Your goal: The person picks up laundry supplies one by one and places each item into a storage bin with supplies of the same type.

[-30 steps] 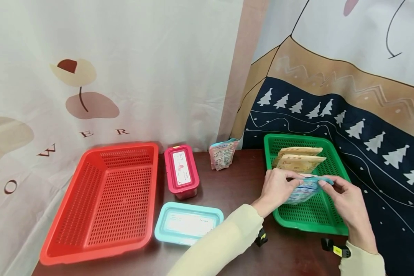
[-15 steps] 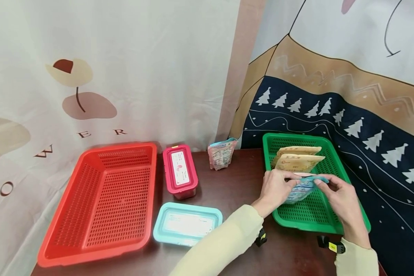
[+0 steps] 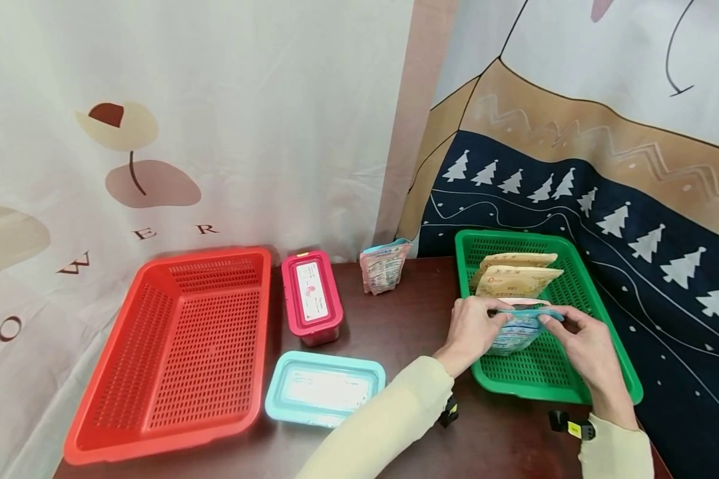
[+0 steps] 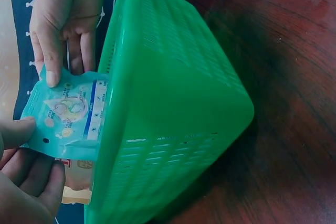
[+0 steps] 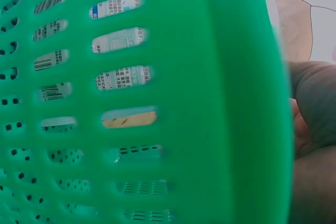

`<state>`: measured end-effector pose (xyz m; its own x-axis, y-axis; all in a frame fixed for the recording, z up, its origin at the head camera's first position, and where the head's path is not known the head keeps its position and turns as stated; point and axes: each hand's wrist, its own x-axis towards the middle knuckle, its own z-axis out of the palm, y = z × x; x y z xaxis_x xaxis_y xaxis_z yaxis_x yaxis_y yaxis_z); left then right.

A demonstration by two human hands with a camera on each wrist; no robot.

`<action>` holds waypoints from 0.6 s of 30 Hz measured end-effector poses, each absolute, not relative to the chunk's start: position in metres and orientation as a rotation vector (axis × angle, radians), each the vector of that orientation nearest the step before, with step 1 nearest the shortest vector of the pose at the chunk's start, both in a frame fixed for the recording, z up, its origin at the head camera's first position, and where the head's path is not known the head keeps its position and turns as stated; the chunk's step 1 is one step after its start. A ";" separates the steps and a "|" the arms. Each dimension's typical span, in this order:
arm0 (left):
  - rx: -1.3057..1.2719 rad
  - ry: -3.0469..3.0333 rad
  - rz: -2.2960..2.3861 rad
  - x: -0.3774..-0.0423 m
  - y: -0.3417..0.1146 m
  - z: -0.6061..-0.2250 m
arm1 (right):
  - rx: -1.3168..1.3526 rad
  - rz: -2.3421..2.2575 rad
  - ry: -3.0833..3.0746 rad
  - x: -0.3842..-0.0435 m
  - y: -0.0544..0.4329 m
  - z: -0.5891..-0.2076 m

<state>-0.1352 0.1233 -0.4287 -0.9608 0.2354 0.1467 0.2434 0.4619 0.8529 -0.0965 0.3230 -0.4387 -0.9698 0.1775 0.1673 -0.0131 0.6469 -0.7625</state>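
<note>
Both hands pinch the top edge of a light blue printed pouch point(image 3: 515, 336), which stands in the front half of the green basket point(image 3: 620, 332). My left hand point(image 3: 470, 326) grips its left corner between thumb and fingers. At the right corner, my right hand point(image 3: 590, 346) does likewise. Behind the blue pouch, two tan pouches point(image 3: 518, 282) stand upright, and a pale pink edge shows between. In the left wrist view the blue pouch point(image 4: 63, 108) rises above the basket's rim. The right wrist view mostly shows the basket's slotted wall point(image 5: 194, 129), with printed packaging behind the slots.
A pink pouch point(image 3: 385, 269) with a blue top stands on the dark wooden table point(image 3: 413, 319). To its left are a magenta lidded box point(image 3: 313, 296), a light blue lidded box point(image 3: 326, 388) and a large red basket point(image 3: 210, 346). Printed curtains hang behind.
Both hands have shifted a little to the left with the pouch's top edge, still gripping it. The head view has drifted slightly. The other things on the table have stayed put.
</note>
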 end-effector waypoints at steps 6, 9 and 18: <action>-0.488 -2.701 -1.536 -0.134 0.120 -0.428 | -0.110 1.242 -2.650 -0.094 0.324 -0.437; -0.517 -2.708 -1.519 -0.133 0.118 -0.428 | -0.105 1.219 -2.676 -0.091 0.324 -0.435; -0.572 -2.637 -1.613 -0.129 0.100 -0.426 | -0.012 1.241 -2.652 -0.082 0.321 -0.426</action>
